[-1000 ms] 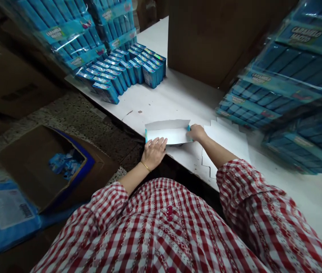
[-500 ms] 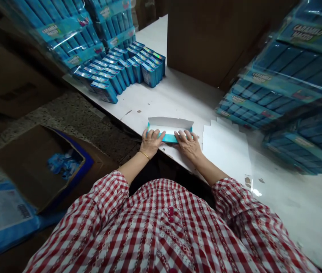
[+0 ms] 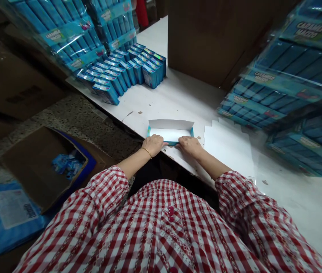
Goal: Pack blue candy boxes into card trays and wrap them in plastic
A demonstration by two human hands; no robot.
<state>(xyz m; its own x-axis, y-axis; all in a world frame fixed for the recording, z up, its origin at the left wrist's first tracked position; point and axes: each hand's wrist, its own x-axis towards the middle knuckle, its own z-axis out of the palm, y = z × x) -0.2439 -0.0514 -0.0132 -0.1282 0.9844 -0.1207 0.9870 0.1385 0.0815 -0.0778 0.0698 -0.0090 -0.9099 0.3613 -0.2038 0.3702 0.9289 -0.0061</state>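
An open carton tray, white inside and blue outside, lies on the white table in front of me. Its far wall stands up. My left hand grips the near wall at the left, fingers curled over the edge. At the right end of that same wall, my right hand has its fingers bent over the edge too. The thumbs point toward each other along the blue front. Right of the tray lie flat white card sheets, beside my right hand and apart from it.
Blue packs stand in rows at the back left, below wrapped stacks. More wrapped stacks rise on the right. A large brown box stands behind. On the lower left, an open carton holds blue wrappers.
Both hands have rolled their fingers over the near wall, which now shows as a thin blue edge. More of the tray's white inside is visible.
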